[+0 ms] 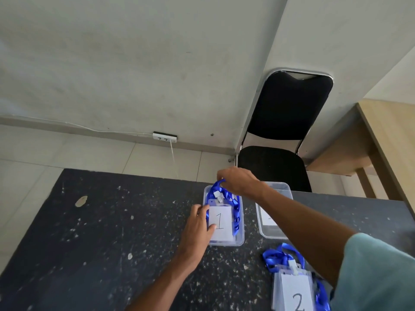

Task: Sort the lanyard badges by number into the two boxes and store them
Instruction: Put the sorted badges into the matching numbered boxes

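Currently the left hand (198, 223) is gripping the badge marked 1 (221, 221) by its left edge, with the thumb lying on the white card face and the fingers (199, 208) curling at the card's far-left corner; I cannot tell whether they are also touching the box wall. The badge is lying flat inside the left box (226, 244), a clear plastic tub standing near the middle of the dark, speckled counter (112, 232). The right hand (238, 180) is reaching across from the right and hovering over the far end of that box, its fingers clenching on a loop of the blue lanyard (235, 212). The rest of the ribbon is trailing down along the right side of the card, inside the box. The right box (269, 234) is standing just beside the left one, to its right and apart from it; a white card is showing inside, but the right forearm is crossing over it and hiding the number. Nearer, on the right, a stack of badges (296, 292) is lying on the counter with a card marked 2 on top and blue ribbons bunching at its far end. Beyond the counter a black chair (289, 108) is standing against the wall, and a wall socket (164, 136) is sitting low to its left.
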